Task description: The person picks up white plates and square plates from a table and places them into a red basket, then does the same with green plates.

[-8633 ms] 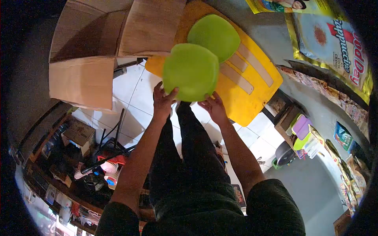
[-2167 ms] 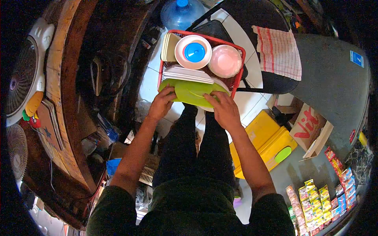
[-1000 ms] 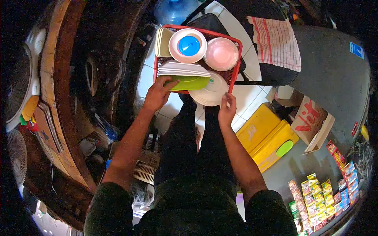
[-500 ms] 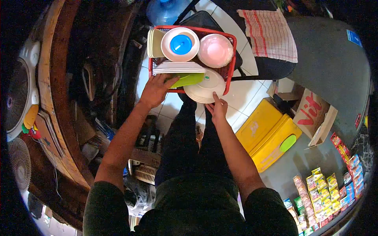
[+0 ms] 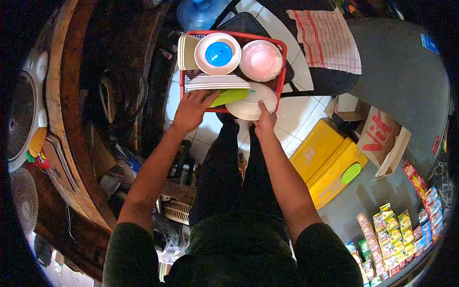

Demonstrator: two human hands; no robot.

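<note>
A red basket (image 5: 285, 62) holds the dishes in front of me. At its near left side, my left hand (image 5: 190, 113) has its fingers over the rim, curled against a lime-green plate (image 5: 232, 97) that leans by a stack of white square plates (image 5: 217, 82). My right hand (image 5: 265, 123) pinches the near edge of a stack of round white plates (image 5: 251, 106), thumb on top, fingers beneath. That stack lies tilted at the basket's near right corner, partly behind the green plate. Farther back are pink bowls (image 5: 261, 60) and a white bowl (image 5: 202, 50) with a blue lid or cup (image 5: 219, 54) inside.
Cream containers (image 5: 187, 52) stand at the basket's back left. A black chair (image 5: 241, 26) is behind it. To the right are a yellow box (image 5: 330, 160), a cardboard box (image 5: 380, 136), a striped cloth (image 5: 327, 40) and hanging sachets (image 5: 392, 237). A wooden counter edge (image 5: 71, 138) runs along the left.
My right hand has moved up and slightly right, pushing the round white plates a little farther into the basket. My left hand has stayed nearly in place at the green plate.
</note>
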